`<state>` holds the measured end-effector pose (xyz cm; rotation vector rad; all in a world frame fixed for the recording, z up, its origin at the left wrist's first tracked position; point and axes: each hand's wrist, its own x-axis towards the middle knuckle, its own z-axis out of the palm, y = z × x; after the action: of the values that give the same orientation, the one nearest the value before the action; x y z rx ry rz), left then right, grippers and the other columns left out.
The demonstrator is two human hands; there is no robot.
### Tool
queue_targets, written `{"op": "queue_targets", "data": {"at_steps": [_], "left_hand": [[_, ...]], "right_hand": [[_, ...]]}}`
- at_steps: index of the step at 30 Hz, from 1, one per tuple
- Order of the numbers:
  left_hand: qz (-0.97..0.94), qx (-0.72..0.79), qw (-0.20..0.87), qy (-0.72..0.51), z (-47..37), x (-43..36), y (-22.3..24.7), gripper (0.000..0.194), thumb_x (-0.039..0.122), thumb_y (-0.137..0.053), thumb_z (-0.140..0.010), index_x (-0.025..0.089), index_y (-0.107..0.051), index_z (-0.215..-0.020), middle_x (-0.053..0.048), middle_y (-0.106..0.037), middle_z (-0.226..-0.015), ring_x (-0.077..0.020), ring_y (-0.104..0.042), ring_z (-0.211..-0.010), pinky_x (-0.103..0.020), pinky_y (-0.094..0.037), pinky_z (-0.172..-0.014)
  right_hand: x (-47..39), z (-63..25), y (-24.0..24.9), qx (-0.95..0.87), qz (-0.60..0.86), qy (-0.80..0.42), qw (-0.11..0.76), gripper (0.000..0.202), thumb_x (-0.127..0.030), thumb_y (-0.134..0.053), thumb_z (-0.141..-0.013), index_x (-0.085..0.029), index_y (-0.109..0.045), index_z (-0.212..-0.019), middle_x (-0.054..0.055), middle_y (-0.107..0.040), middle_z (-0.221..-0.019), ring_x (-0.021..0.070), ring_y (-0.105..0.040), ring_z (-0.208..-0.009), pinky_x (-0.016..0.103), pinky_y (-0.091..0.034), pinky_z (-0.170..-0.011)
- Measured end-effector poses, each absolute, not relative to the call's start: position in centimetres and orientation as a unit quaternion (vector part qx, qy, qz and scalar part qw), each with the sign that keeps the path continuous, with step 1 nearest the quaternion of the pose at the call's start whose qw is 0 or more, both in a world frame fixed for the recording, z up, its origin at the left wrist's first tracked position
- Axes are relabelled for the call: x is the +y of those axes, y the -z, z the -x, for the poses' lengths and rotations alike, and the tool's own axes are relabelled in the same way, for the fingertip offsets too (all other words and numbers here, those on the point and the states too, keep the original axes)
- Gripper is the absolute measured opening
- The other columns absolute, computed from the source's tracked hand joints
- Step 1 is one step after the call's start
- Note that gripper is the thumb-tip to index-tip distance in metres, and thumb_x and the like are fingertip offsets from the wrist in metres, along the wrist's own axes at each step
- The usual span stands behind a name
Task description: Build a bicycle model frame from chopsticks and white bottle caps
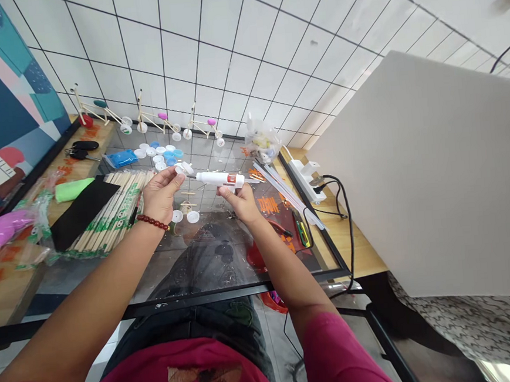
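My left hand (161, 193), with a beaded bracelet at the wrist, pinches a white bottle cap (186, 168) over the glass table (184, 252). My right hand (240, 202) is closed around a white hot glue gun (215, 178) with a red patch; a clear glue stick (252, 180) juts from its rear. The gun's nozzle points left and is at or very close to the cap; whether they touch I cannot tell. Beneath my hands lie white caps (193, 217) and small pieces of stick. Behind the cap is a cluster of white and blue caps (160, 151).
Bundled wooden chopsticks (107, 217) and a black sheet (82, 213) lie left. Small stick-built tricycles (143, 114) line the tiled wall. At right are glue sticks (281, 183), a utility knife (302, 233) and a power strip (306, 178) with black cable. A large white panel (435, 188) stands right.
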<state>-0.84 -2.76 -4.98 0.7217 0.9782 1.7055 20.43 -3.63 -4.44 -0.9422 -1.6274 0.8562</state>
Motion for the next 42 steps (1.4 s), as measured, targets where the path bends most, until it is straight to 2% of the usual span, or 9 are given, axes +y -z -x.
{"op": "queue_targets", "data": {"at_steps": [6, 18, 25, 27, 32, 38, 42], "left_hand": [[-0.301, 0.404, 0.527, -0.684, 0.8, -2.9, 4.8, 0.038, 0.030, -0.103, -0.055, 0.026, -0.082, -0.086, -0.005, -0.081, -0.099, -0.0227, -0.070, -0.097, -0.035, -0.055, -0.076], [-0.280, 0.365, 0.588, -0.665, 0.9, -3.1, 4.4, 0.034, 0.035, -0.102, -0.065, 0.022, -0.077, -0.083, -0.003, -0.074, -0.087, -0.0166, -0.067, -0.084, -0.034, -0.057, -0.080], [-0.281, 0.353, 0.610, -0.652, 1.1, -3.0, 4.7, 0.033, 0.032, -0.100, -0.069, 0.021, -0.072, -0.081, -0.005, -0.075, -0.088, -0.0230, -0.071, -0.094, -0.038, -0.058, -0.081], [-0.281, 0.354, 0.613, -0.648, 1.1, -3.1, 4.7, 0.027, 0.030, -0.097, -0.073, 0.022, -0.073, -0.083, -0.006, -0.076, -0.089, -0.0239, -0.072, -0.095, -0.037, -0.059, -0.080], [-0.242, 0.342, 0.637, -0.647, 0.8, -3.6, 4.0, 0.009, 0.015, -0.081, -0.088, 0.022, -0.076, -0.085, -0.005, -0.078, -0.089, -0.0171, -0.071, -0.085, -0.027, -0.059, -0.075], [-0.188, 0.324, 0.656, -0.656, 0.7, -4.0, 2.8, 0.013, 0.010, -0.066, -0.094, 0.017, -0.075, -0.097, -0.008, -0.080, -0.097, -0.0158, -0.074, -0.083, -0.025, -0.060, -0.075], [-0.138, 0.328, 0.660, -0.661, 0.6, -4.0, 2.1, 0.021, 0.003, -0.056, -0.096, 0.014, -0.074, -0.096, -0.010, -0.079, -0.098, -0.0164, -0.077, -0.088, -0.023, -0.062, -0.075]], "right_hand": [[-3.5, -20.5, 4.5, -0.677, 0.391, -0.356, 0.511, 0.055, -0.078, -0.071, -0.082, -0.024, -0.075, -0.089, 0.004, -0.072, -0.086, 0.0239, -0.066, -0.088, 0.042, -0.056, -0.091], [-3.3, -20.6, 4.6, -0.676, 0.388, -0.365, 0.509, 0.055, -0.078, -0.072, -0.082, -0.024, -0.076, -0.091, 0.004, -0.074, -0.088, 0.0253, -0.068, -0.091, 0.043, -0.056, -0.094], [-3.1, -20.7, 4.7, -0.675, 0.394, -0.361, 0.510, 0.052, -0.074, -0.073, -0.083, -0.023, -0.075, -0.089, 0.005, -0.075, -0.090, 0.0250, -0.070, -0.095, 0.041, -0.056, -0.096], [-3.1, -20.7, 4.7, -0.674, 0.394, -0.359, 0.512, 0.053, -0.075, -0.073, -0.083, -0.022, -0.075, -0.088, 0.006, -0.075, -0.090, 0.0251, -0.070, -0.095, 0.042, -0.056, -0.097], [-3.1, -20.7, 4.7, -0.668, 0.398, -0.356, 0.519, 0.056, -0.077, -0.074, -0.081, -0.022, -0.074, -0.090, 0.006, -0.075, -0.089, 0.0252, -0.069, -0.093, 0.043, -0.056, -0.096], [-2.6, -21.1, 5.2, -0.664, 0.407, -0.348, 0.523, 0.057, -0.079, -0.072, -0.082, -0.023, -0.073, -0.088, 0.004, -0.072, -0.083, 0.0228, -0.066, -0.085, 0.039, -0.055, -0.085], [-2.3, -21.3, 5.5, -0.653, 0.406, -0.358, 0.529, 0.055, -0.077, -0.072, -0.083, -0.022, -0.072, -0.085, 0.003, -0.071, -0.079, 0.0220, -0.066, -0.081, 0.037, -0.055, -0.080]]}}
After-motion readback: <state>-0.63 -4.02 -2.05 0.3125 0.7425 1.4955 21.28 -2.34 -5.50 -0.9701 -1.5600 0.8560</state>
